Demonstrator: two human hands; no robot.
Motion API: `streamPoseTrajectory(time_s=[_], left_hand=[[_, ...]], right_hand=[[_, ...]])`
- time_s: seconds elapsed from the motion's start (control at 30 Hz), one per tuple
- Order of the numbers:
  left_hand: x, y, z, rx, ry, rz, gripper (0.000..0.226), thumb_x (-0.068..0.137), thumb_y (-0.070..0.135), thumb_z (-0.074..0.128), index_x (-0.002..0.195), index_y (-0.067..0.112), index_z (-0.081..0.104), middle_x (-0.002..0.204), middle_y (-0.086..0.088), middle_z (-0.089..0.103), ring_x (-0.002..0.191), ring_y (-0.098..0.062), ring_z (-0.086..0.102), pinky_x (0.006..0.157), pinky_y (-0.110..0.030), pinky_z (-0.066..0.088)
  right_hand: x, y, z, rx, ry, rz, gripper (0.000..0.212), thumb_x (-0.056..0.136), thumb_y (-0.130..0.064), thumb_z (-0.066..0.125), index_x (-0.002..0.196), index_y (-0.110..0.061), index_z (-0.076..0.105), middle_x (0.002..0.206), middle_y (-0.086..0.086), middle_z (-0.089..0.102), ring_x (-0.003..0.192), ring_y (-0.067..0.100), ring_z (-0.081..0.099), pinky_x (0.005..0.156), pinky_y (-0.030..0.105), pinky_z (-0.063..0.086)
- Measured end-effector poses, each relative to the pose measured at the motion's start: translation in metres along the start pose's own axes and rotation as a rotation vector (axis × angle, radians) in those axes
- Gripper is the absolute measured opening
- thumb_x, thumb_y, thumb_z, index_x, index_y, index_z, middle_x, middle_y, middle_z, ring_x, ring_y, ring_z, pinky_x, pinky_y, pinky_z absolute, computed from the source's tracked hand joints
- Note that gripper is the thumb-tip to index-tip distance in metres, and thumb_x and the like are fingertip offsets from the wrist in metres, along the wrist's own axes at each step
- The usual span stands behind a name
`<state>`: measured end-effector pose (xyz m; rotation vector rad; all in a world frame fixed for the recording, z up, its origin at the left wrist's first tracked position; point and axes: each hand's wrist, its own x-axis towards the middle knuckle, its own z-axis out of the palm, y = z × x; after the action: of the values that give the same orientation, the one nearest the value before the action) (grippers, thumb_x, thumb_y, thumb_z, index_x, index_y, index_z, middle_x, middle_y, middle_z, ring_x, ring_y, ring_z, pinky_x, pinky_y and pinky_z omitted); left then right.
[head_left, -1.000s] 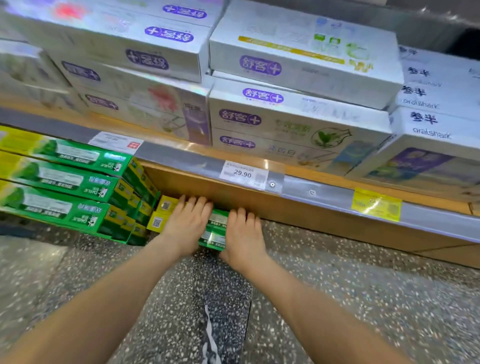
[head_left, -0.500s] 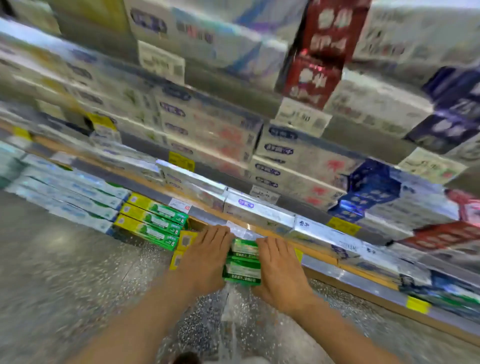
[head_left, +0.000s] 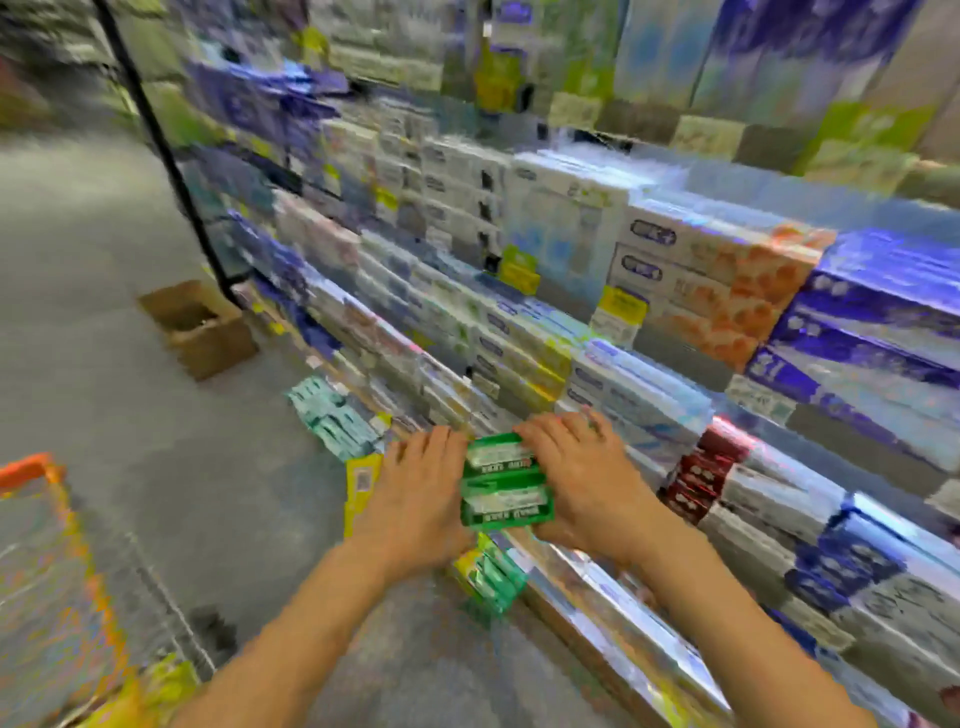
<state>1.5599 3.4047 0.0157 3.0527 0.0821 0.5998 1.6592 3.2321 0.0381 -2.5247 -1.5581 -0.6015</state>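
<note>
A: You're pressing the green boxes (head_left: 501, 483) between your flat left hand (head_left: 415, 499) and flat right hand (head_left: 582, 483), in the air beside the shelf (head_left: 623, 613).

B: No fingers are curling underneath, so if you're easing that squeeze, the boxes are likely slipping out.

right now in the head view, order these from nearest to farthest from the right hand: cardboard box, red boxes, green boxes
1. green boxes, touching the right hand on its left.
2. red boxes, on the shelf to its right.
3. cardboard box, on the floor far left.
</note>
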Motion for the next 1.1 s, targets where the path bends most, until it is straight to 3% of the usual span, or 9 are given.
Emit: streamPoseTrajectory(time_s=[0.2, 0.27, 0.33, 0.4, 0.53, 0.73, 0.97, 1.03, 1.1], left_hand=[[-0.084, -0.095, -0.121, 0.162, 0.177, -0.228, 0.079, 0.042, 0.052, 0.056, 0.110, 0.011, 0.051, 0.090, -0.007, 0.059, 0.076, -0.030, 0.058, 0.066, -0.036, 0.039], [-0.129, -0.132, -0.148, 0.165, 0.228, -0.358, 0.081, 0.047, 0.056, 0.049, 0.112, 0.008, 0.053, 0.091, -0.010, 0.058, 0.077, -0.032, 0.057, 0.064, -0.038, 0.043], [-0.182, -0.167, -0.172, 0.121, 0.232, -0.528, 0.082, 0.055, 0.060, 0.052, 0.117, 0.007, 0.049, 0.097, -0.012, 0.058, 0.085, -0.034, 0.056, 0.068, -0.042, 0.046], [-0.233, -0.197, -0.193, 0.079, 0.185, -0.722, 0.085, 0.063, 0.061, 0.062, 0.128, 0.008, 0.044, 0.114, -0.013, 0.053, 0.104, -0.035, 0.052, 0.082, -0.046, 0.042], [-0.320, -0.239, -0.224, 0.073, 0.189, -0.964, 0.073, 0.077, 0.052, 0.061, 0.130, 0.008, 0.038, 0.125, -0.012, 0.045, 0.118, -0.034, 0.042, 0.092, -0.047, 0.036], [-0.403, -0.272, -0.239, -0.243, 0.309, -1.293, 0.065, 0.080, 0.030, 0.062, 0.132, 0.006, 0.031, 0.129, -0.013, 0.038, 0.124, -0.033, 0.037, 0.099, -0.044, 0.033], [-0.457, -0.301, -0.207, -0.666, 0.075, -1.321, 0.103, 0.048, 0.047, 0.086, 0.128, 0.013, 0.030, 0.123, -0.003, 0.041, 0.115, -0.020, 0.048, 0.096, -0.039, 0.045], [-0.461, -0.307, -0.186, -0.787, 0.135, -1.366, 0.104, 0.040, 0.050, 0.087, 0.120, 0.019, 0.028, 0.120, -0.004, 0.049, 0.109, -0.015, 0.053, 0.092, -0.027, 0.047], [-0.455, -0.310, -0.163, -0.911, 0.250, -1.400, 0.083, 0.060, 0.020, 0.089, 0.113, 0.016, 0.025, 0.105, 0.001, 0.052, 0.089, -0.003, 0.054, 0.073, -0.007, 0.044]], right_hand=[[0.087, -0.127, -0.046, 0.084, 0.224, -0.141, 0.098, 0.048, -0.046, 0.081, 0.130, -0.013, 0.039, 0.126, 0.013, 0.050, 0.120, 0.029, 0.039, 0.105, 0.057, 0.027], [0.103, -0.189, -0.045, 0.233, 0.333, -0.018, 0.100, 0.056, -0.038, 0.082, 0.137, -0.008, 0.033, 0.137, 0.016, 0.035, 0.128, 0.030, 0.030, 0.106, 0.060, 0.026], [0.116, -0.265, -0.051, 0.659, 0.335, 0.216, 0.092, 0.069, -0.027, 0.079, 0.142, -0.002, 0.029, 0.139, 0.015, 0.037, 0.129, 0.024, 0.034, 0.110, 0.040, 0.030], [0.128, -0.346, -0.055, 1.232, 0.085, 0.422, 0.073, 0.078, -0.018, 0.075, 0.138, -0.005, 0.034, 0.126, 0.005, 0.052, 0.111, 0.007, 0.052, 0.094, 0.014, 0.040], [0.136, -0.491, -0.047, 1.839, -0.505, 0.451, 0.036, 0.087, -0.013, 0.062, 0.120, -0.015, 0.048, 0.099, -0.001, 0.064, 0.078, 0.007, 0.057, 0.062, 0.020, 0.043], [0.150, -0.612, -0.034, 1.836, -0.559, 0.295, 0.058, 0.080, -0.007, 0.072, 0.129, -0.005, 0.040, 0.120, 0.010, 0.063, 0.103, 0.018, 0.063, 0.089, 0.029, 0.052], [0.146, -0.641, 0.032, 1.739, -0.736, 0.446, 0.046, 0.084, -0.007, 0.066, 0.125, -0.010, 0.046, 0.115, 0.008, 0.065, 0.101, 0.022, 0.064, 0.080, 0.035, 0.054], [0.147, -0.632, 0.051, 1.766, -0.843, 0.519, 0.044, 0.083, -0.010, 0.067, 0.123, -0.010, 0.046, 0.113, 0.009, 0.066, 0.099, 0.026, 0.065, 0.071, 0.035, 0.054], [0.152, -0.624, 0.074, 1.778, -0.924, 0.531, 0.051, 0.081, -0.012, 0.071, 0.126, -0.007, 0.048, 0.112, 0.010, 0.068, 0.097, 0.025, 0.067, 0.072, 0.035, 0.056]])
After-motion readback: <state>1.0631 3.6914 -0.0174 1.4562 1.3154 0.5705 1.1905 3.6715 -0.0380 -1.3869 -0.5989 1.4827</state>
